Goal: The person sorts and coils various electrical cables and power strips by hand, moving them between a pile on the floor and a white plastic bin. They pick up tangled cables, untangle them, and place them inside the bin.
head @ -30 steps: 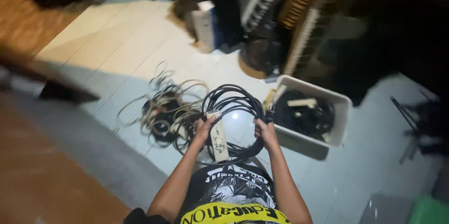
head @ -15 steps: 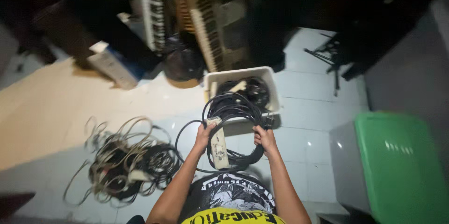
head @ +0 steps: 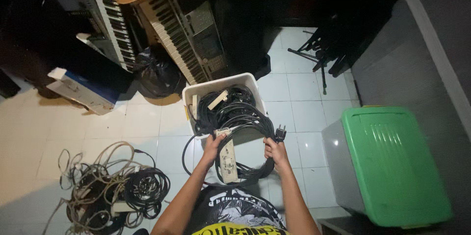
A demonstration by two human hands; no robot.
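glossy floor tiles [head: 304, 97] — matt black rubbery cable [head: 245, 117].

A coil of black cable [head: 244, 132] hung in a wide, loose loop between the person's two hands, gripped at its left and right sides. Its far arc lay over the near rim of a white bin, while its near arc sagged low toward the tiled floor. A black plug [head: 280, 132] stuck out at the right, just beside the right hand. A beige power strip [head: 227, 155] dangled nearly upright inside the loop, its upper end at the left hand.
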